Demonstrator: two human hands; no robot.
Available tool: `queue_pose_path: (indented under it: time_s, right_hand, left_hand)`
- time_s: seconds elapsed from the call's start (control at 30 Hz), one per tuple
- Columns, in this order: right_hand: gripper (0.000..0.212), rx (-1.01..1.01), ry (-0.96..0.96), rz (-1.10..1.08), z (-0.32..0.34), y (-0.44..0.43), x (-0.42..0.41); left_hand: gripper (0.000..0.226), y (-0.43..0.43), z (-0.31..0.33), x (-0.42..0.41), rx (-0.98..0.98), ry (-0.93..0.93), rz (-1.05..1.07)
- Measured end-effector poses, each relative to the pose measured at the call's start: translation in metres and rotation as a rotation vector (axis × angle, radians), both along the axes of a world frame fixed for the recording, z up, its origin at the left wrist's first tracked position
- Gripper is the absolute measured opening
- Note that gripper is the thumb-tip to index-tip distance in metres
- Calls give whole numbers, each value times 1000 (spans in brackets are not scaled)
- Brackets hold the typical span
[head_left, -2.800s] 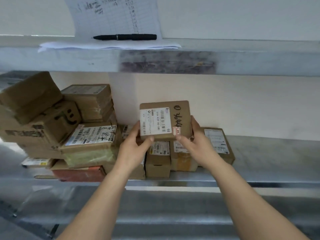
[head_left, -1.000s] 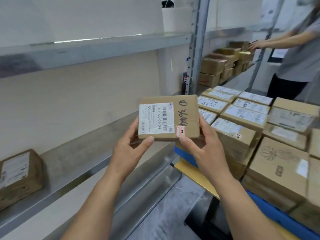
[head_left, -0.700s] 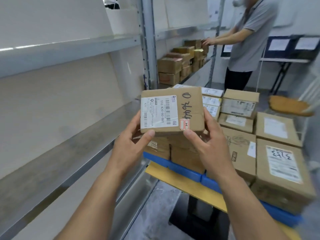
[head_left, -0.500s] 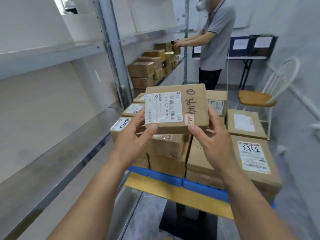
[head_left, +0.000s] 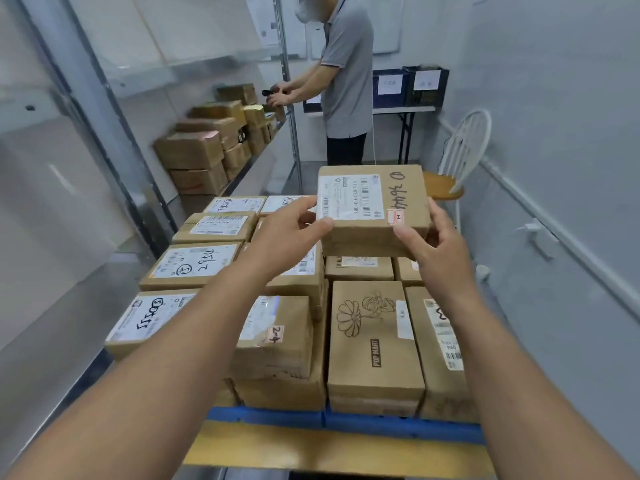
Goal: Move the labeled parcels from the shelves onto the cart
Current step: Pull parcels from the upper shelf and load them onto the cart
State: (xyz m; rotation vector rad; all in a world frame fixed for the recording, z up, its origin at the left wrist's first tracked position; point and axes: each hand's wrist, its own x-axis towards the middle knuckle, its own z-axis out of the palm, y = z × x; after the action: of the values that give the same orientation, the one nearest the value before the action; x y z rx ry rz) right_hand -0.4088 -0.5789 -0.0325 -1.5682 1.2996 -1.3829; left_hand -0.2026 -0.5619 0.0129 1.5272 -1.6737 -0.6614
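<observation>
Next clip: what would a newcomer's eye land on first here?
A flat brown parcel with a white label, held mid-frame by the left hand and right hand over the cart. Below, labelled boxes crowd the cart, among them a flower-printed box. At the back, a person in a grey shirt stands by the shelves.

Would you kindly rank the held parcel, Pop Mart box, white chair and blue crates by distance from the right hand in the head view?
1. Held parcel: in the right hand.
2. Pop Mart box: just below it.
3. White chair: beyond, right side.
4. Blue crates: farthest back.
</observation>
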Motion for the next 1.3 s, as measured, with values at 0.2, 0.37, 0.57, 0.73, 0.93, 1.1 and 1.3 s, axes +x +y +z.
queue_pose_path:
  time_s: [0.2,0.37,0.57,0.73,0.93,1.1,1.3]
  right_hand:
    - [38,98,12,-14,-18,-35,4]
    - [54,159,32,-41,-39,-57,8]
    - [54,240,9,-40,-63,-70,12]
    - [61,267,40,-50,-72,-77,12]
    - [59,303,15,-54,-79,-81,15]
    - [38,304,3,-29,-80,-84,15]
    - [61,306,52,-32,-81,-85,14]
  left_hand:
    - [38,-47,-18,5,148,-51,-27]
    - [39,-73,-27,8,197,-186,-44]
    - [30,-92,-38,13,242,-364,-68]
    - [25,-101,-47,12,262,-482,-75]
    - [26,-107,-59,11,276,-536,-46]
    - [21,-110,-61,10,258,-568,-47]
    - [18,-106,-60,10,226,-593,-46]
